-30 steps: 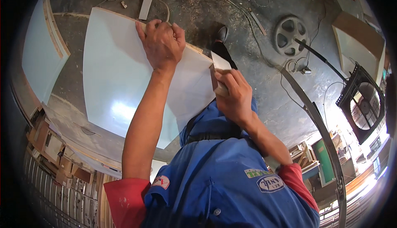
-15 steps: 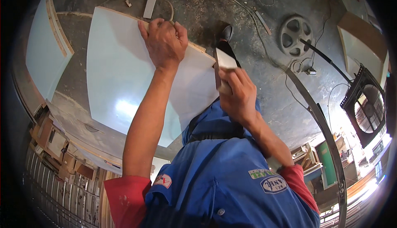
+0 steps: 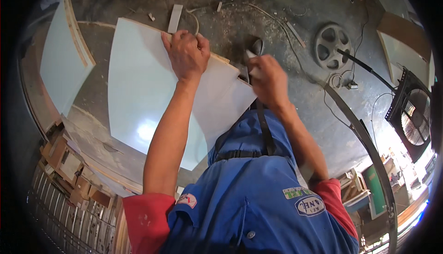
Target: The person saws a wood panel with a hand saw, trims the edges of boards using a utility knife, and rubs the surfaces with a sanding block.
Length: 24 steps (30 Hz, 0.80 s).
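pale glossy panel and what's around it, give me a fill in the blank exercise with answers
The person's left hand curls over the far edge of the pale, glossy flat panel; the other hand, the ____ one, holds a small pale object.
A slim black pole runs from the grey, round, spoked base toward the black, square-framed ____.
The person's short sleeves are ____.
Missing words: right; fan; red

Smooth glossy panel (image 3: 138, 69), plain wooden edge (image 3: 222, 59)
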Each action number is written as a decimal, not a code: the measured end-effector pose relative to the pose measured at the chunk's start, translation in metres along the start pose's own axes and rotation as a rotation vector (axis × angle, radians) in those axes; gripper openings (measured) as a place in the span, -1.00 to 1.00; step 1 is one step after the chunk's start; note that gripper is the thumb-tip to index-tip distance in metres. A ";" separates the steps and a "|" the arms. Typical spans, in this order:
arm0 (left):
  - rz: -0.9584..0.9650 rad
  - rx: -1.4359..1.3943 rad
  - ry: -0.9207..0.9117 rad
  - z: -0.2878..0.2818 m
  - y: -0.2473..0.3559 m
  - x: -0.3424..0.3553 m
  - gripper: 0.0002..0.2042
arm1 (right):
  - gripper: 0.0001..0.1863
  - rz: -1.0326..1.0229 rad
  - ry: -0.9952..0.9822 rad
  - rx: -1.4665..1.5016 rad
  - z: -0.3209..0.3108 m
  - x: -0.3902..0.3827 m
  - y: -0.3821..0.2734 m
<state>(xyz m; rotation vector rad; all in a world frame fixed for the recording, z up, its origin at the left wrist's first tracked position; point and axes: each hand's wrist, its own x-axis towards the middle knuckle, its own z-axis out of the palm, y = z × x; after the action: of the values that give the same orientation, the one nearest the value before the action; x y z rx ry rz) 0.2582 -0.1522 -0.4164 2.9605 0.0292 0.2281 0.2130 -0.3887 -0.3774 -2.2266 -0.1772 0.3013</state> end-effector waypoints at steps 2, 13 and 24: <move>-0.016 -0.004 -0.074 0.003 0.000 -0.002 -0.74 | -0.73 0.120 0.197 0.208 -0.023 0.001 0.013; 0.470 -0.351 -0.317 -0.022 0.046 -0.019 -0.85 | -0.23 0.819 0.381 1.591 -0.074 -0.118 0.063; 0.133 -0.127 0.198 0.009 -0.002 0.021 -0.88 | -0.18 0.685 0.298 1.470 -0.026 -0.042 -0.058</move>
<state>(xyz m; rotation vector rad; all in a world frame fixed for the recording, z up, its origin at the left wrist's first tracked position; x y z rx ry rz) 0.2800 -0.1509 -0.4228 2.8048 -0.1519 0.5199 0.1781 -0.3818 -0.3095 -0.7640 0.7586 0.2969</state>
